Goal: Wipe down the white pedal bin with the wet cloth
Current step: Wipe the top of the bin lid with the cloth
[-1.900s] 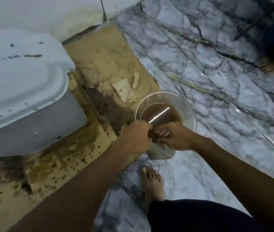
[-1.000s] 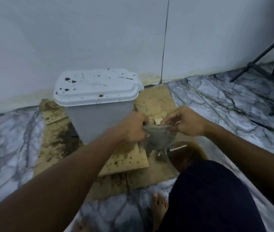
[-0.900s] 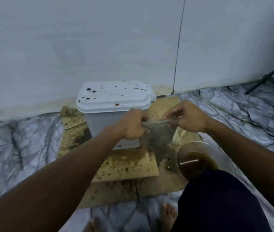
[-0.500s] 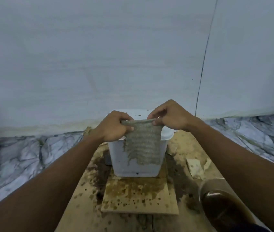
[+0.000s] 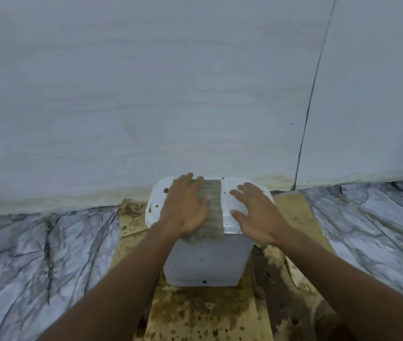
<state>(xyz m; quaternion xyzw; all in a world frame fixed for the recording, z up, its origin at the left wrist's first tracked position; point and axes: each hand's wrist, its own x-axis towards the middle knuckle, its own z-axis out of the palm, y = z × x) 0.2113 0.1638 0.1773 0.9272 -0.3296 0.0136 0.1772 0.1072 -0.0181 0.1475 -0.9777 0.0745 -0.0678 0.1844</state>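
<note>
Head view: cloth [image 5: 213, 207] runs lengthwise away from me under my flat left hand [image 5: 185, 205]; right hand [image 5: 254, 212] spread on the bin [image 5: 208, 262] beside it.

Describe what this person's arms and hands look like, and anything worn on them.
The left forearm and right forearm are bare to the frame edge, with no sleeves in view. The left hand and right hand are ungloved; no ring, watch or bracelet shows.
</note>
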